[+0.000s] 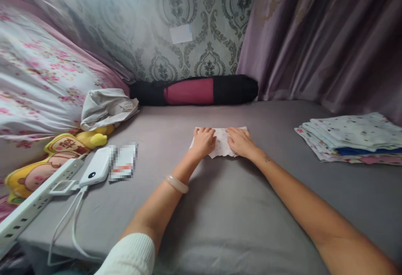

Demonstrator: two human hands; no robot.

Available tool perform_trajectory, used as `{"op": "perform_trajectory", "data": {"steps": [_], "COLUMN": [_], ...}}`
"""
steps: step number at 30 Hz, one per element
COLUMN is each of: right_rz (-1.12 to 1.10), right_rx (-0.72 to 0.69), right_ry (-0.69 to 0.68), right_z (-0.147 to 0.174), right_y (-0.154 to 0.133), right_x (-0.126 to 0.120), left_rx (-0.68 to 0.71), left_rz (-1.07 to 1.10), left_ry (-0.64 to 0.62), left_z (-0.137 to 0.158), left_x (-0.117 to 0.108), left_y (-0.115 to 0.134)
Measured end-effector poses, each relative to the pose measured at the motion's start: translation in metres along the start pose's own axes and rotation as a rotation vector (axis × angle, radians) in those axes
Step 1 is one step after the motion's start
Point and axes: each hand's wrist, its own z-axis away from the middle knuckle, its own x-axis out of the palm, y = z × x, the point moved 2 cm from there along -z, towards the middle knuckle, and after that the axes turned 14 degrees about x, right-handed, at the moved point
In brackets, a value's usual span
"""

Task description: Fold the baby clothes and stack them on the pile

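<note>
Small white cloth (222,144) laid on the grey sheet (226,208), near the middle, its lower edge wavy. Left hand (204,142) set palm down over its left side, right hand (242,142) over its right; a strip of cloth is left uncovered between them. Fingers of both hands are bent a little and laid on the fabric; whether any of it is pinched beneath cannot be told from this angle. A pale bracelet (177,184) is worn on the left wrist. Well apart to the right, a stack of folded fabric (361,134) is seen. At left, a white power bank (98,166) is placed beside a packet (124,162) and a power strip (34,201). Against the wall (125,23), a long black-and-red bag (188,91) is laid.
</note>
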Motion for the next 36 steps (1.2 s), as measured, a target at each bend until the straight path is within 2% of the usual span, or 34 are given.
{"op": "perform_trajectory", "data": {"steps": [3,7,15,20,28,36], "right_rz": [0.025,0.043,0.061,0.054,0.048,0.073], "right_rx": [0.038,0.041,0.039,0.031,0.072,0.084], "right_ry": [-0.076,-0.177,-0.234,-0.239,-0.186,-0.200], "right_z": [-0.008,-0.011,-0.012,-0.014,-0.019,-0.018], "right_y": [-0.015,-0.020,-0.014,-0.012,0.002,0.001], "right_x": [0.014,0.023,0.029,0.031,0.034,0.038], "left_rx": [0.002,-0.010,0.030,0.030,0.001,0.005], "left_rz": [-0.002,-0.004,-0.019,-0.007,-0.004,0.031], "left_ry": [-0.054,-0.128,-0.126,-0.155,-0.104,-0.164], "left_z": [-0.013,-0.020,-0.022,-0.023,-0.021,-0.022], "left_x": [0.014,0.028,0.047,0.048,0.043,0.047], "left_y": [0.011,0.014,0.002,0.000,-0.003,-0.005]}}
